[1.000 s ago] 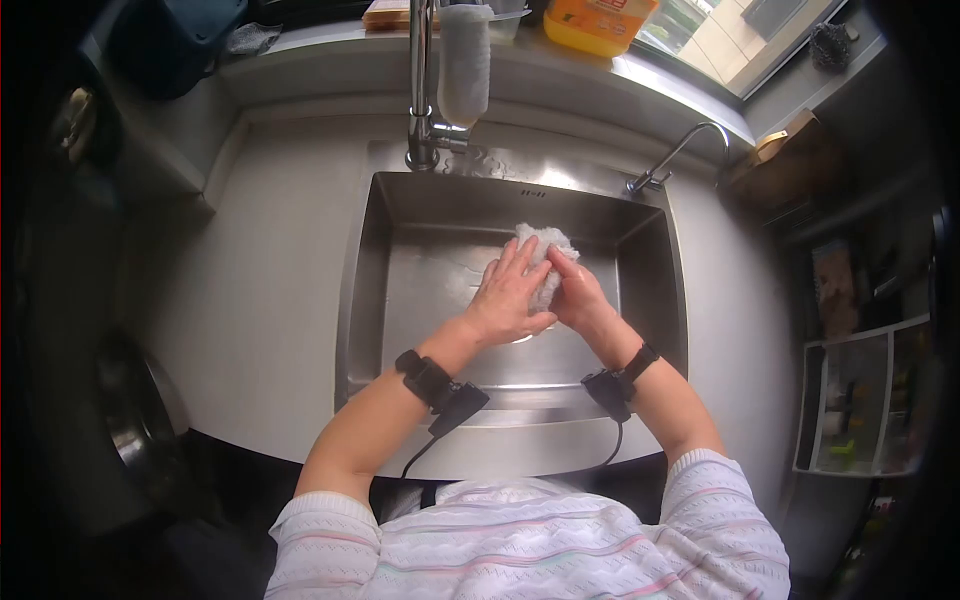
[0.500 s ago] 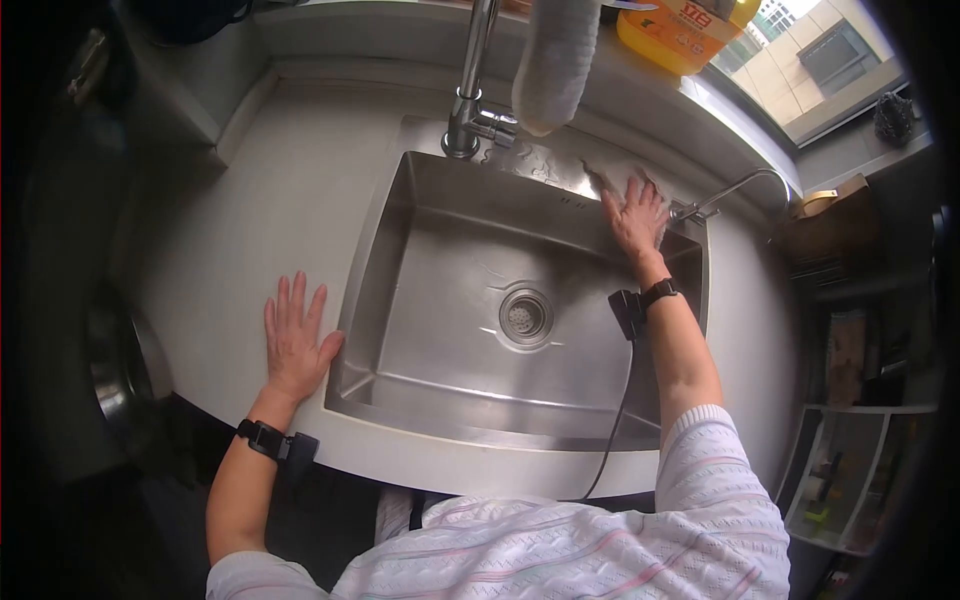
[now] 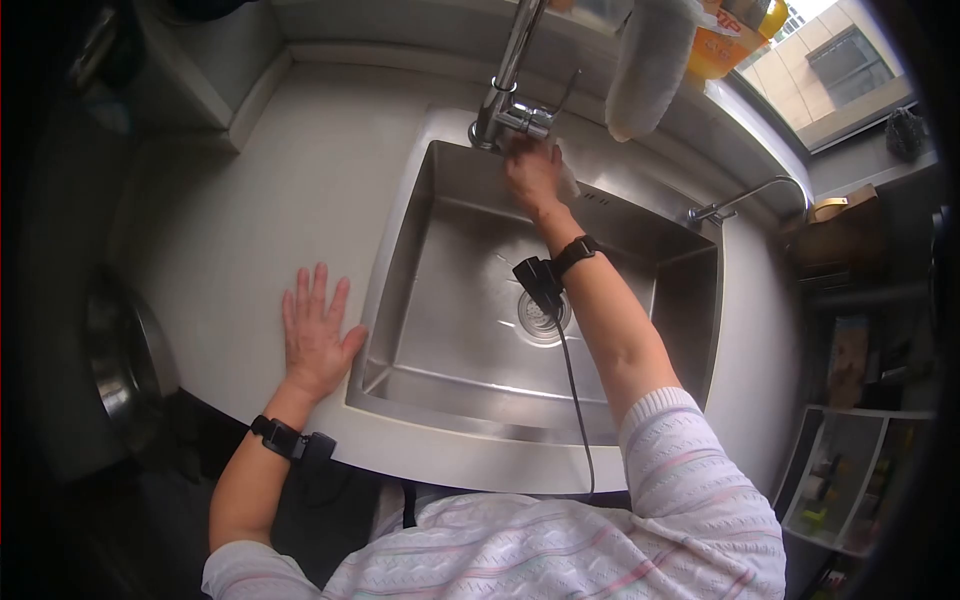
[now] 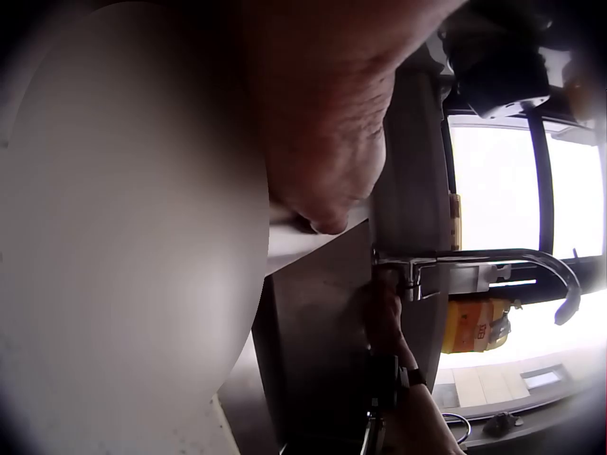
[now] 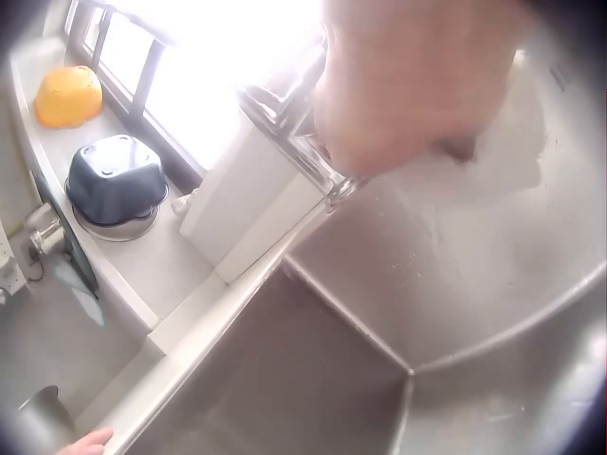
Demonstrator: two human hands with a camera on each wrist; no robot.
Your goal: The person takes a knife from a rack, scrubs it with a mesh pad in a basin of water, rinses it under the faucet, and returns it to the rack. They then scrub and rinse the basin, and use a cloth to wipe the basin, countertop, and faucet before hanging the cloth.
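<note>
My left hand [image 3: 319,337] lies flat on the pale countertop just left of the sink, fingers spread and holding nothing. Its heel and thumb side loom close in the left wrist view. Over the sink's back rim, my right hand [image 3: 533,177] reaches to the base of the chrome faucet [image 3: 492,110]. A strip of white cloth [image 3: 569,184] shows at its right side, pressed against the steel ledge. The right fingers are blurred and shadowed beneath the faucet handle; whether they curl round the cloth I cannot tell. Below is the steel sink [image 3: 450,300].
A small curved tap [image 3: 745,195] stands at the sink's back right corner. A white wrapped roll-like thing [image 3: 650,75] hangs ahead, beside an orange-labelled bottle [image 3: 722,50] on the sill. Upturned dark blue and yellow basins stand by the window in the right wrist view.
The hands have parted from around the white cloth over the sink. My left hand went down onto the counter; my right wiped from the back right ledge leftward to the faucet base.
</note>
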